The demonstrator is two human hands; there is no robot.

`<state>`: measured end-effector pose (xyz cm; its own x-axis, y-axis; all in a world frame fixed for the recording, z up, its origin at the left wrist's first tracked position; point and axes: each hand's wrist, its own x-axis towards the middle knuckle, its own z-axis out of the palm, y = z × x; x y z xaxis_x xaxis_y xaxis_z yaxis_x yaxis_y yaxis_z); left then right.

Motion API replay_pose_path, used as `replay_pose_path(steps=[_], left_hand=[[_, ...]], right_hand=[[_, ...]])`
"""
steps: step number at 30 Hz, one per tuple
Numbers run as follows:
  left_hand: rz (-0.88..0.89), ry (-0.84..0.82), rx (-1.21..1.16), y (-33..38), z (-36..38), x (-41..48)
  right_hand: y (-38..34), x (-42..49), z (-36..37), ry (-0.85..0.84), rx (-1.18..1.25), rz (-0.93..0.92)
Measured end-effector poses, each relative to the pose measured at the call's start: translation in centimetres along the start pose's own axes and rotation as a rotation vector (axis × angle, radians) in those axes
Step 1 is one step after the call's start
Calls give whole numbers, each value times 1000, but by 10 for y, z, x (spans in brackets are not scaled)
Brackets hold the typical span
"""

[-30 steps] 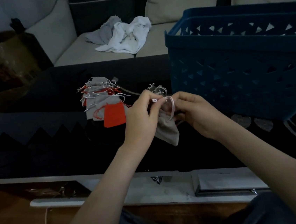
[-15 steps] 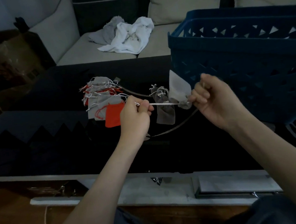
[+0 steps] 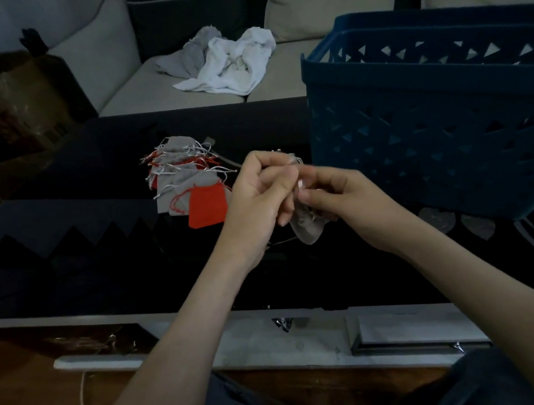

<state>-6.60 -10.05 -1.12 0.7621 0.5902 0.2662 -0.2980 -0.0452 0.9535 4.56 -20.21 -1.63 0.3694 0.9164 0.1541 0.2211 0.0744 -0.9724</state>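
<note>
- A dim room: a dark tabletop (image 3: 99, 253) runs across the view, with a pale sofa (image 3: 161, 91) behind its far edge
- A crumpled heap of white and grey cloths (image 3: 231, 64) lies on the sofa seat
- A blue basket (image 3: 431, 112) with triangle cut-outs stands on the right side of the tabletop, reaching to the far edge
- Near the middle of the tabletop, left of the hands, is a pile of pouches (image 3: 182, 165), grey and red, with their drawstrings splayed; a red pouch (image 3: 208, 206) lies flat on its near side
- The left hand (image 3: 258, 196) and right hand (image 3: 337, 195) meet just left of the basket, fingertips touching, all fingers curled
- Both hands pinch the top of a grey pouch (image 3: 308, 229), which hangs below them, just above the tabletop
- The left hand seems to grip the pouch's drawstring rather than the cloth, though the dim light makes this hard to tell
- The red pouch lies just beside the left hand
</note>
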Motion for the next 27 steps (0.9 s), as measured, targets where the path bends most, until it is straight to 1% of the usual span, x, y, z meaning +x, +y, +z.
replay_pose_path(steps=[3, 6, 10, 13, 15, 19, 23, 27], left_hand=[[23, -54, 162, -1, -6, 1], [21, -108, 304, -4, -10, 2], [61, -26, 486, -10, -11, 4], [84, -32, 633, -11, -9, 3], [79, -60, 664, -11, -7, 1], [58, -79, 688, -11, -6, 0], [19, -138, 656, -12, -3, -2], [-18, -55, 579, -12, 5, -1]], right_hand=[[-1, -1, -1, -15, 162, 17], [-3, -1, -2, -12, 242, 17], [-4, -1, 1, 56, 271, 13], [-2, 1, 3, 153, 231, 29], [-2, 2, 4, 189, 202, 28], [-2, 1, 3, 162, 115, 15], [0, 2, 4, 218, 135, 21], [-1, 3, 6, 221, 158, 13]])
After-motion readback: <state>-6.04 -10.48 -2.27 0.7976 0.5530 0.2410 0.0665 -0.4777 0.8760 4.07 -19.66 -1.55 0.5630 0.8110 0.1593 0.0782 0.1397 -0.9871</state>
